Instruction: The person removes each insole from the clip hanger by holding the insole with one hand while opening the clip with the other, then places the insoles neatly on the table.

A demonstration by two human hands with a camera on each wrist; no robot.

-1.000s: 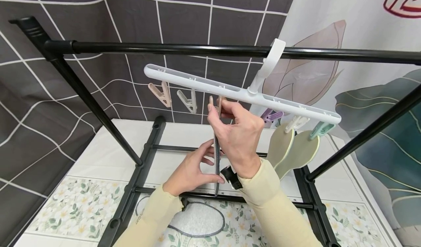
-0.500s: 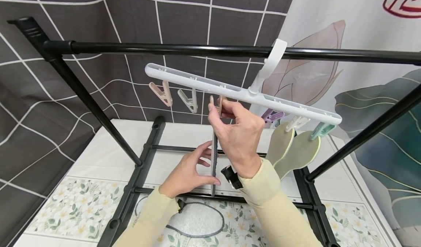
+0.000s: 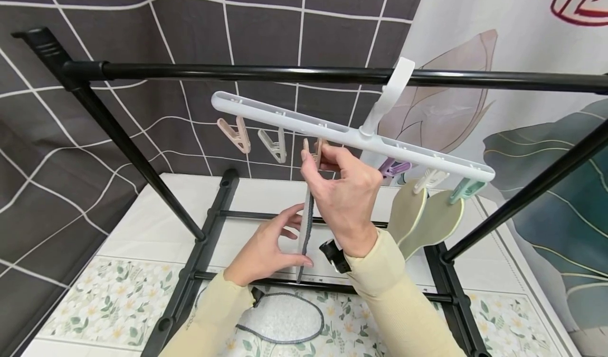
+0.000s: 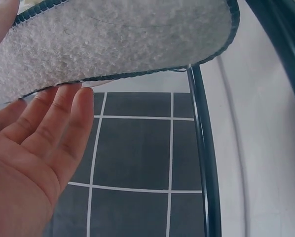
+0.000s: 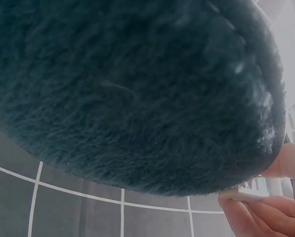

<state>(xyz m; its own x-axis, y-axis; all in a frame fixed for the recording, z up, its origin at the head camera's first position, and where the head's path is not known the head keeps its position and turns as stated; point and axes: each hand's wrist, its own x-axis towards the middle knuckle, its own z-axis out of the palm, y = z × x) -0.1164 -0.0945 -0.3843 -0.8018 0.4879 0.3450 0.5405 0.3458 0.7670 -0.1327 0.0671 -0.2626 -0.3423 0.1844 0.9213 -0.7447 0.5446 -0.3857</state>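
A white clip hanger [image 3: 304,125] hooks over the black rail and slants down to the right. My right hand [image 3: 344,190] pinches a pinkish clip [image 3: 319,153] under its middle. From there an insole hangs edge-on [image 3: 305,235]; its fluffy face [image 4: 128,44] is pale in the left wrist view, and its other side [image 5: 137,98] dark and furry in the right wrist view. My left hand [image 3: 266,246], fingers spread and relaxed, is around the insole's lower part, the fingertips at its edge [image 4: 44,133]. A second, similar insole [image 3: 285,317] lies below on the floral surface.
Black rack rail [image 3: 237,73] runs across, with slanting legs and lower bars [image 3: 332,287]. Two pale green insoles [image 3: 434,222] hang from clips at the hanger's right end. Unused pink [image 3: 236,134] and grey [image 3: 274,146] clips hang at left, a purple one [image 3: 394,167] right of my hand.
The lower end of the hanging insole has swung to the left, and my left hand has shifted slightly left with it. My right hand stays at the same clip.
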